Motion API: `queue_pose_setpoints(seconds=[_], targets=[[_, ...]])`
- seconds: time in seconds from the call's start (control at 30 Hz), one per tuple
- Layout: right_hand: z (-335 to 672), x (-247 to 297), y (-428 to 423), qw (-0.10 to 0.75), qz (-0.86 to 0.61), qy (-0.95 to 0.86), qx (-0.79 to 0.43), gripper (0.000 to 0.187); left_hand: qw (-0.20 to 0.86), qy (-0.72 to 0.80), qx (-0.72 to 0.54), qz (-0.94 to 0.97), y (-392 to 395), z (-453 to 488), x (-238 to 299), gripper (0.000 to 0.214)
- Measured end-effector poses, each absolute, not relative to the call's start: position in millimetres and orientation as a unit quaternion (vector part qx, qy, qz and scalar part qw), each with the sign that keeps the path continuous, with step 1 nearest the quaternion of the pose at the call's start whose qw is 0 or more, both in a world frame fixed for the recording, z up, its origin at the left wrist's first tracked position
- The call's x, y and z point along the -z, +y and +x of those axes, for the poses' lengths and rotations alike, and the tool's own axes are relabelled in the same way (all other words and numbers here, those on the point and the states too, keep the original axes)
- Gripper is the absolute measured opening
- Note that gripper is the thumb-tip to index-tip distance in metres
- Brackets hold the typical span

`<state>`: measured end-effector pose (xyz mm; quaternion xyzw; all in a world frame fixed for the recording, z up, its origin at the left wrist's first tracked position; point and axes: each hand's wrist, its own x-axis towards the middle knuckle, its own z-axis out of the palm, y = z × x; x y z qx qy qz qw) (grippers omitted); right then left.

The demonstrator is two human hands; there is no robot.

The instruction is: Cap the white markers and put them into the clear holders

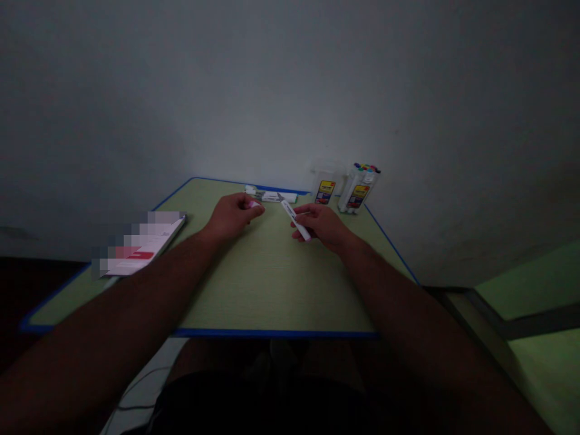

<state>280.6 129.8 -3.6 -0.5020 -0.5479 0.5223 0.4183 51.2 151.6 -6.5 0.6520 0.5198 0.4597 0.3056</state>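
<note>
My right hand (321,225) grips a white marker (301,229) with dark print on its barrel. The marker slants, its bare, dark-looking tip pointing up and left. In my left hand (232,216) a small pale pink piece, which looks like a marker cap (254,205), is pinched between thumb and fingers. The two hands are apart over the table. Just beyond them, several white markers (272,196) lie near the table's far edge. To the right of these stands a clear plastic case (325,181) with a yellow and blue label. Beside it a second case (359,188) holds many markers with coloured ends.
The light green table (272,284) has a blue edge and its far side is by a grey wall (272,90). On the left, a flat device or booklet (145,244) lies tilted, partly blurred out. A cable (136,393) hangs below the table's front left.
</note>
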Motion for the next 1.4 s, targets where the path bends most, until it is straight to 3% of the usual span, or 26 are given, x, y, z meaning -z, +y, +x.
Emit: queue_pose_setpoints(seconds=[0.63, 0.93, 1.4], targets=[[281, 4, 129, 0.410, -0.497, -0.561, -0.521, 0.010, 0.294, 0.522, -0.457, 0.657, 158, 49, 14, 0.021], [282, 6, 130, 0.416, -0.487, -0.577, -0.508, 0.012, 0.455, 0.462, -0.533, 0.544, 163, 49, 14, 0.018], [283, 6, 129, 0.399, -0.477, -0.614, -0.486, 0.011, 0.482, 0.444, -0.500, 0.566, 159, 51, 14, 0.026]])
